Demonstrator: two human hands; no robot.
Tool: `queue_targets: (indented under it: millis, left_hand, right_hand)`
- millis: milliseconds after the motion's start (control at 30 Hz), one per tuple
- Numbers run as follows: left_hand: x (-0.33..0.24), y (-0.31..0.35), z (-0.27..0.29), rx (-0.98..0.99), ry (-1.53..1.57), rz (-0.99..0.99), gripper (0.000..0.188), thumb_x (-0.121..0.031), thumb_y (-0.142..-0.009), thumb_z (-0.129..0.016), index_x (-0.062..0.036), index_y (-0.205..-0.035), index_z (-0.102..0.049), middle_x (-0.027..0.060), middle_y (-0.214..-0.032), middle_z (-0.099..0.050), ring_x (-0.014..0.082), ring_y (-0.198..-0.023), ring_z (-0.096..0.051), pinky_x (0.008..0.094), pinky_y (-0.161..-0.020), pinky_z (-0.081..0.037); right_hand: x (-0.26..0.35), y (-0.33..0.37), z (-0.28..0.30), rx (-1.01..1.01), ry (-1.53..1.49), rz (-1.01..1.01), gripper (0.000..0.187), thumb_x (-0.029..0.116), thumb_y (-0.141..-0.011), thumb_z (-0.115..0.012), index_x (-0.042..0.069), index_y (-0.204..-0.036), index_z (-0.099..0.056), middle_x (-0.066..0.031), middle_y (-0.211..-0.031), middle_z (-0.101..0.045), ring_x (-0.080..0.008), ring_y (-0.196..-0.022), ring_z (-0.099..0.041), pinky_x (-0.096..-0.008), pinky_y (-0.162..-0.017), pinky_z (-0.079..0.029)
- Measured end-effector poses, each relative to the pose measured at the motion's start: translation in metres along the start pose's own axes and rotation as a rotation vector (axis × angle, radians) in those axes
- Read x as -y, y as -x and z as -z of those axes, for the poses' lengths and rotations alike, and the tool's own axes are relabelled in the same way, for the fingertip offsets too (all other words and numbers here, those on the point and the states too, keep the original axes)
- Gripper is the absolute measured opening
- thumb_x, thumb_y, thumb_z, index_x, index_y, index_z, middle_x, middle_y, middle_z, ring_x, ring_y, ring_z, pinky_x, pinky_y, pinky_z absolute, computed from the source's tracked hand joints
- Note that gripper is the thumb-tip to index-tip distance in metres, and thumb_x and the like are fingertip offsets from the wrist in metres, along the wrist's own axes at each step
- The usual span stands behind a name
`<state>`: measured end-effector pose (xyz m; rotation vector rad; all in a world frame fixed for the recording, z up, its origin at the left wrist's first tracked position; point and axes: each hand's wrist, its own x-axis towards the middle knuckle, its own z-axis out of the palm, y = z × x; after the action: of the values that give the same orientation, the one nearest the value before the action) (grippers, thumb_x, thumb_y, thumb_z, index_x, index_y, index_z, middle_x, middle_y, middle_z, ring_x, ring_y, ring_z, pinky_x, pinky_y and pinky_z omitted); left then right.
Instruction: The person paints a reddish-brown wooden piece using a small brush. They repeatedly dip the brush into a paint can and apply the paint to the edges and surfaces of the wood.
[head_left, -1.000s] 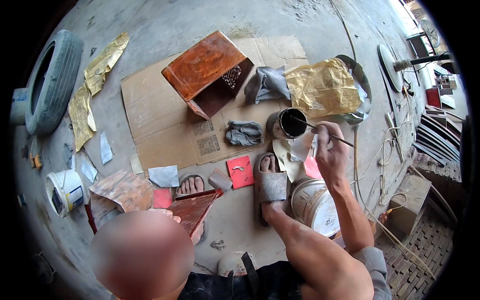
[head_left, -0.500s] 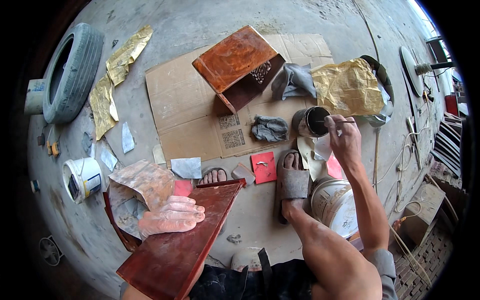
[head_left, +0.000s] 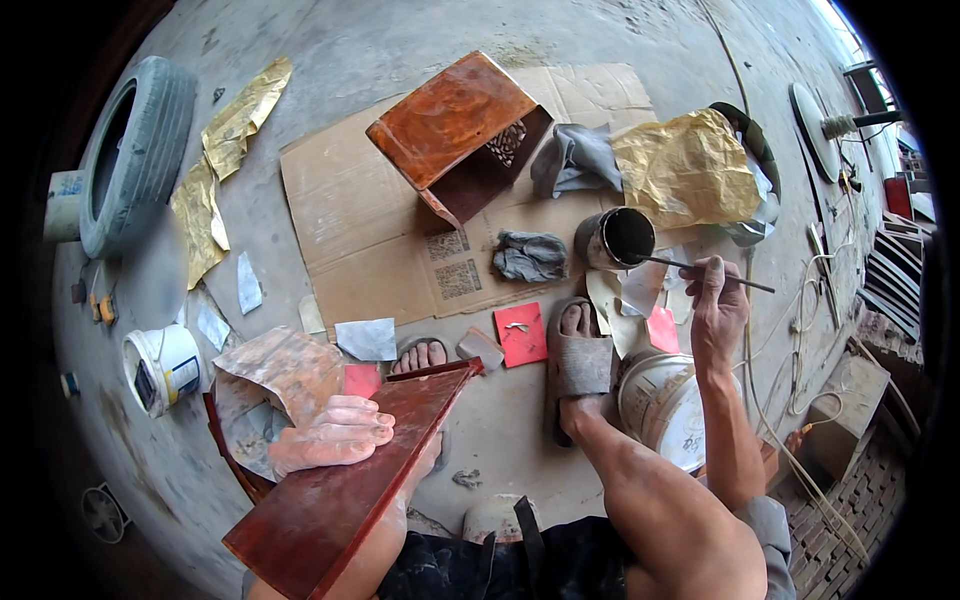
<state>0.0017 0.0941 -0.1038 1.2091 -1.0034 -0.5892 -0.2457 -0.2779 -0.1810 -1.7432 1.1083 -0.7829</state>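
Note:
My left hand (head_left: 335, 438) wraps over the left edge of a reddish-brown wooden board (head_left: 345, 490), its dusty fingers lying along the top face; the thumb is hidden. The board slants across my left leg. Between the fingers of my right hand (head_left: 718, 312) is a thin dark stick (head_left: 668, 262), pinched near its outer end. Its far tip reaches the rim of a dark can (head_left: 598, 243); whether it ends in bristles I cannot tell. Beyond the can's left side, a glossy wooden box (head_left: 455, 115) with an open side rests on flattened cardboard (head_left: 345, 210).
A grey crumpled cloth (head_left: 530, 256) lies left of the can, gold crumpled paper (head_left: 690, 170) behind it. A lidded white bucket (head_left: 655, 410) stands by my right foot. To the left are a tyre (head_left: 145, 155) and a white pail (head_left: 165, 362). Cables (head_left: 800, 370) trail at right.
My right hand has moved away from the can, rightward and toward me, drawing more of the stick out of it. My left hand still holds the board.

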Motion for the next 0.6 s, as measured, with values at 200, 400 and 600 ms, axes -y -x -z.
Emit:
queue_targets:
  millis: [200, 400, 600]
  left_hand:
    - [0.009, -0.002, 0.000, -0.013, -0.028, -0.007, 0.025, -0.016, -0.089, -0.068, 0.0077, -0.095, -0.071, 0.0244, -0.102, -0.073, 0.0385, -0.101, -0.071, 0.0524, -0.091, -0.049]
    - [0.008, 0.001, -0.001, -0.010, -0.039, -0.014, 0.025, -0.016, -0.089, -0.068, 0.0077, -0.095, -0.071, 0.0245, -0.102, -0.073, 0.0387, -0.101, -0.070, 0.0525, -0.091, -0.049]
    - [0.001, 0.001, -0.001, 0.034, -0.008, -0.006, 0.025, -0.016, -0.089, -0.068, 0.0077, -0.094, -0.071, 0.0246, -0.102, -0.073, 0.0389, -0.101, -0.070, 0.0525, -0.091, -0.049]
  right_hand:
    - [-0.001, 0.015, 0.020, -0.021, 0.140, -0.017, 0.028, 0.027, -0.107, -0.050, 0.003, -0.098, -0.061, -0.0061, -0.083, -0.071, -0.0095, -0.070, -0.058, -0.0251, -0.065, -0.047]
    - [-0.013, 0.022, 0.021, -0.028, -0.019, -0.082, 0.027, 0.027, -0.107, -0.050, 0.002, -0.101, -0.061, -0.0070, -0.085, -0.071, -0.0090, -0.070, -0.059, -0.0237, -0.064, -0.047]
    - [-0.020, 0.025, 0.035, -0.041, 0.042, -0.096, 0.030, 0.030, -0.108, -0.047, 0.004, -0.100, -0.061, -0.0090, -0.086, -0.072, -0.0089, -0.068, -0.058, -0.0225, -0.060, -0.044]
